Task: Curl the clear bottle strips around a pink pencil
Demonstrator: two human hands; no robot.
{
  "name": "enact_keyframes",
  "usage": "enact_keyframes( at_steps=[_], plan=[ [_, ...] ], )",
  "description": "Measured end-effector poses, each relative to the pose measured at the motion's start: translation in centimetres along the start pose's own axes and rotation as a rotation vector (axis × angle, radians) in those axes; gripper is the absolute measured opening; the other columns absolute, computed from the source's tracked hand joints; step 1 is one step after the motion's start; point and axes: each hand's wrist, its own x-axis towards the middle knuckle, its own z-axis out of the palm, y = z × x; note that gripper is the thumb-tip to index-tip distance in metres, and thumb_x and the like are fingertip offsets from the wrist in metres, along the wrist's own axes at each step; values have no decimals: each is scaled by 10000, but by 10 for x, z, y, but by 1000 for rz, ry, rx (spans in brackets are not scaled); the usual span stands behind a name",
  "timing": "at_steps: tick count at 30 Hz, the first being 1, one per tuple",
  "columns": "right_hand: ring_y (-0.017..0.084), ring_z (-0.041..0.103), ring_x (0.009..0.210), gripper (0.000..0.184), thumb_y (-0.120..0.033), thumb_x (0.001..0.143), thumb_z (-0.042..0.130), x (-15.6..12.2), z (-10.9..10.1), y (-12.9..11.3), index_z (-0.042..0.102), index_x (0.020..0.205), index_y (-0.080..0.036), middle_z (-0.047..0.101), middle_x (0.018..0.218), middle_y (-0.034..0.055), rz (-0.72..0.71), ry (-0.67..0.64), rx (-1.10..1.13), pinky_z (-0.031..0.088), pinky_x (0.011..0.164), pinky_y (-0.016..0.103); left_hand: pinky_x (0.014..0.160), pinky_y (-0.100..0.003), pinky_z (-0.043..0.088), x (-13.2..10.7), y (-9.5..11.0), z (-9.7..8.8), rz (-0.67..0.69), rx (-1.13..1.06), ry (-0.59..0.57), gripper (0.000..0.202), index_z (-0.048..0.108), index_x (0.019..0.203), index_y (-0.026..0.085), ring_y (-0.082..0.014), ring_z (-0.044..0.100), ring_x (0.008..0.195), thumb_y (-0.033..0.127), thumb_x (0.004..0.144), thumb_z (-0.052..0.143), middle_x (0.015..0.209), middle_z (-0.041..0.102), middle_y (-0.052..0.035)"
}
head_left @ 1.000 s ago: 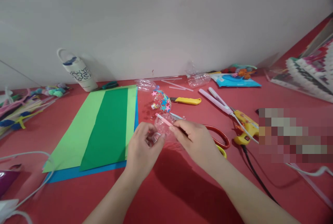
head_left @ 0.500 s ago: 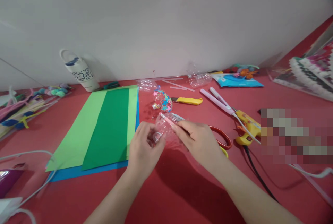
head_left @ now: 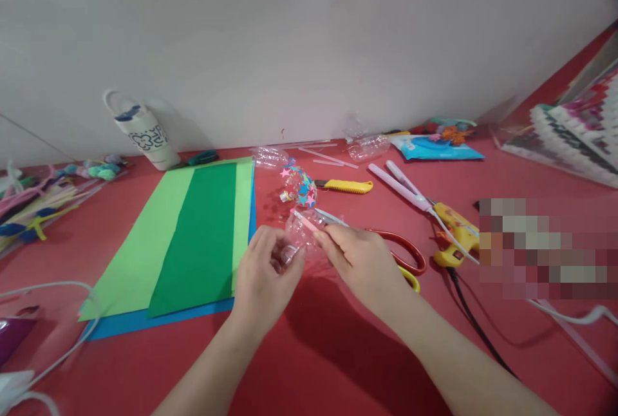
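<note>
The left hand (head_left: 265,268) grasped a clear plastic bottle (head_left: 298,236) at the clock centre; the right hand (head_left: 362,254) pinched a pink stick (head_left: 307,222) over it. A star-covered clear piece (head_left: 303,189) lay at twelve o'clock. At ten stood a white tumbler (head_left: 150,140), contents hidden. Near three, a transparent package (head_left: 514,144) contained white and magenta strips (head_left: 572,139).

Wht btl (head_left: 149,140) + blue pkt (head_left: 441,152) nr wall (head_left: 290,49)
</note>
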Motion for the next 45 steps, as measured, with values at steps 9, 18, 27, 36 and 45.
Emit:
enact_keyframes(
  at_steps=[9, 18, 27, 36, 45],
  plan=[
    [99, 302, 466, 301, -261, 894, 457, -1, -1, 3, 445, 602, -191, 370, 515, -51, 30, -21, -5, 253, 477, 229, 521, -212, 389, 0, -1, 0, 11, 36, -15, 92, 476, 740, 204, -95, 476, 571, 200, 773, 561, 700, 465, 35],
    [95, 327, 426, 265, -222, 876, 468, -3, 3, 1, 493, 615, -187, 415, 505, -45, -45, 61, -66, 249, 467, 226, 512, -211, 384, 0, 0, 0, 34, 48, 11, 106, 470, 726, 199, -93, 478, 565, 200, 770, 566, 689, 464, 36],
    [116, 455, 513, 221, -259, 897, 467, -2, 5, 5, 525, 696, -187, 536, 605, -12, -40, 109, -33, 300, 508, 227, 500, -200, 389, 0, -3, 1, 57, 18, 39, 107, 476, 731, 200, -83, 473, 548, 162, 757, 573, 686, 459, 42],
    [112, 500, 558, 144, -298, 765, 618, 3, -1, 2, 537, 848, -213, 563, 673, -41, 296, -28, 219, 378, 533, 212, 508, -204, 400, 1, -6, 1, 126, 27, 71, 107, 488, 757, 195, -83, 468, 548, 153, 765, 587, 693, 468, 37],
    [117, 498, 611, 142, -246, 741, 605, 6, -6, 5, 551, 866, -204, 567, 708, -30, 364, -3, 474, 399, 582, 228, 550, -215, 439, 1, -9, 0, 148, -35, 110, 121, 496, 787, 193, -87, 502, 587, 133, 765, 599, 730, 481, 28]
  ],
)
